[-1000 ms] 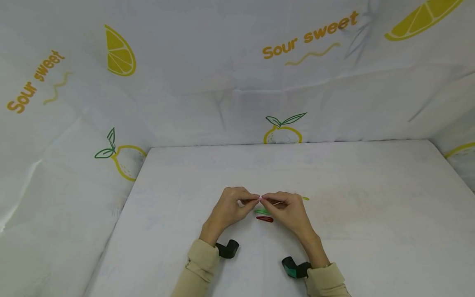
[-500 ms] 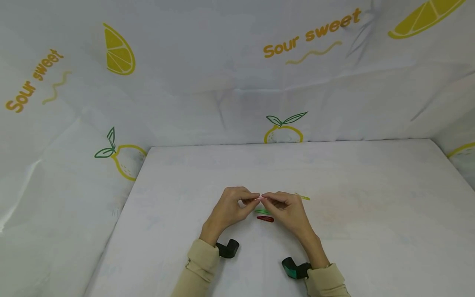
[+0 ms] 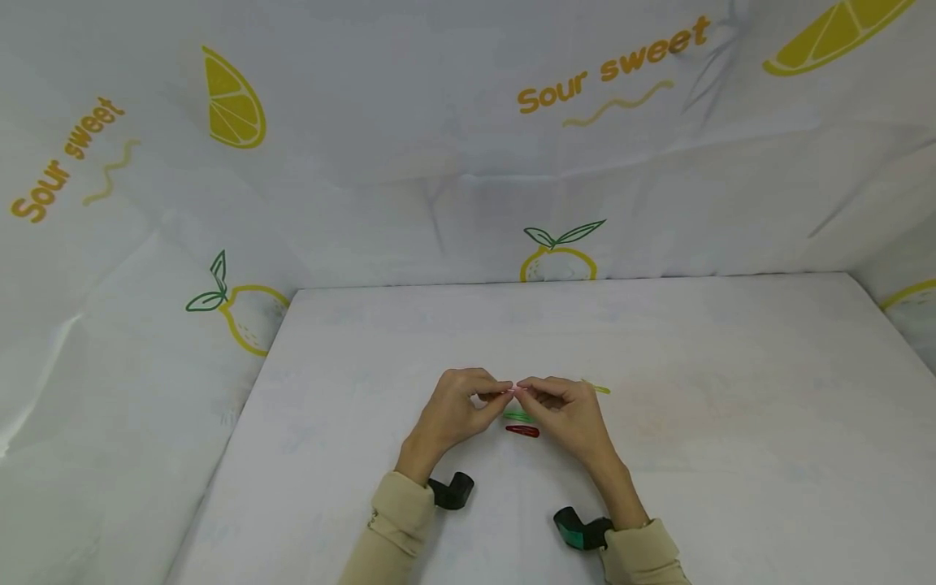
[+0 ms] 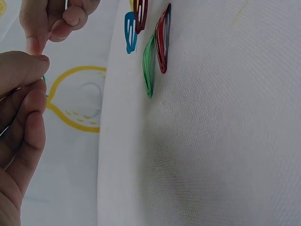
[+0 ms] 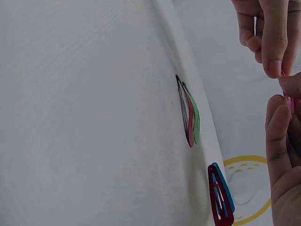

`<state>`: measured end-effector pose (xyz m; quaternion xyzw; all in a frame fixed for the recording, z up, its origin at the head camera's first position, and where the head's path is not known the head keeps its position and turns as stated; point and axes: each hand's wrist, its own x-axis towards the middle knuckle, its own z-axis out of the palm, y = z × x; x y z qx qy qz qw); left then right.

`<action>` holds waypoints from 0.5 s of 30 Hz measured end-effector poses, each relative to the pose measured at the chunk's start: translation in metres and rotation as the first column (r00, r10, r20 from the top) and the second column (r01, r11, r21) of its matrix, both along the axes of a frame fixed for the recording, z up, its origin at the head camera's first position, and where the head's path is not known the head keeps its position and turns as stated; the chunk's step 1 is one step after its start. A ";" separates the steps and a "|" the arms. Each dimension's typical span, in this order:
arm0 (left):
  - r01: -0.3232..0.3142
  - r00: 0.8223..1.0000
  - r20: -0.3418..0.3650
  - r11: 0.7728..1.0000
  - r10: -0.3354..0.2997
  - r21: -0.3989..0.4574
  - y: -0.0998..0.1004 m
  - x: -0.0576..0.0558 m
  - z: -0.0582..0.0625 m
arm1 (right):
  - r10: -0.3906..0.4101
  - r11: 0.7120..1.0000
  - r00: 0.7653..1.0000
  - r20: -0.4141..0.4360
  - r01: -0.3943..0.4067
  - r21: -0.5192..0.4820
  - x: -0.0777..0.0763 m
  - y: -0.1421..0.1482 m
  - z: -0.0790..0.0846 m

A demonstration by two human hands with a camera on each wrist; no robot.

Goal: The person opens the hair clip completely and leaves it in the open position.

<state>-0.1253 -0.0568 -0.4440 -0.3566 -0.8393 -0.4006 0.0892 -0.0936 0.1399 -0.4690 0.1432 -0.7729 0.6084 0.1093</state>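
Observation:
A small pink snap hair clip (image 5: pixel 289 102) is held up between both hands, mostly covered by the fingers. My left hand (image 3: pixel 455 406) pinches one end between thumb and index finger. From the other side, my right hand (image 3: pixel 566 414) grips it the same way, and the fingertips of the two hands nearly meet. Just below them on the table lie a green hair clip (image 3: pixel 517 417) and a red hair clip (image 3: pixel 522 431), side by side. Past the right hand, a yellow hair clip (image 3: pixel 601 389) shows in part.
In the left wrist view, a blue hair clip (image 4: pixel 130 33) and a dark red hair clip (image 4: pixel 141 15) lie beyond the green one. A white cloth covers the table (image 3: pixel 731 422). Behind it hangs a lemon-printed sheet (image 3: pixel 409 146). Black wrist-worn cameras (image 3: pixel 453 491) stick out by the sleeves.

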 end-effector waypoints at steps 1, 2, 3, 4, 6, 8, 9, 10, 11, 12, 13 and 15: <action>0.000 1.000 -0.002 1.000 0.000 0.001 0.000 0.000 -0.001 | -0.002 1.000 1.000 0.003 0.002 -0.001 0.000 0.000 0.000; -0.001 1.000 -0.006 1.000 0.001 0.001 0.000 0.000 -0.001 | -0.005 1.000 1.000 0.006 0.005 -0.001 0.000 0.000 0.000; -0.002 1.000 -0.010 1.000 0.002 0.001 0.001 0.000 -0.001 | -0.008 1.000 1.000 0.009 0.008 -0.001 0.000 0.000 0.001; -0.002 1.000 -0.013 1.000 0.002 0.001 0.001 0.000 -0.002 | -0.012 1.000 1.000 0.010 0.011 0.002 0.000 0.000 0.001; -0.003 1.000 -0.019 1.000 0.003 0.001 0.002 0.000 -0.002 | -0.018 1.000 1.000 0.014 0.018 0.008 0.000 0.000 0.002; -0.005 1.000 -0.023 1.000 0.005 0.000 0.002 0.000 -0.001 | -0.024 1.000 1.000 0.015 0.024 0.015 0.001 -0.001 0.002; -0.006 1.000 -0.024 1.000 0.006 0.000 0.002 0.000 -0.001 | -0.027 0.999 1.000 0.016 0.027 0.018 0.001 -0.001 0.003; -0.008 1.000 -0.025 1.000 0.008 0.000 0.002 0.000 -0.001 | -0.030 0.999 0.999 0.015 0.029 0.021 0.001 -0.001 0.003; -0.010 1.000 -0.026 1.000 0.010 -0.001 0.003 0.000 -0.001 | -0.032 0.999 0.999 0.015 0.031 0.023 0.001 -0.001 0.003; -0.010 1.000 -0.026 1.000 0.010 -0.001 0.003 0.000 -0.001 | -0.033 0.999 0.999 0.013 0.033 0.025 0.001 -0.001 0.003; -0.011 1.000 -0.027 1.000 0.011 -0.001 0.003 0.000 -0.001 | -0.036 0.999 0.999 0.012 0.035 0.027 0.001 -0.001 0.004; -0.010 1.000 -0.029 1.000 0.010 -0.001 0.004 0.000 -0.001 | -0.040 0.999 0.999 0.009 0.039 0.031 0.001 -0.001 0.004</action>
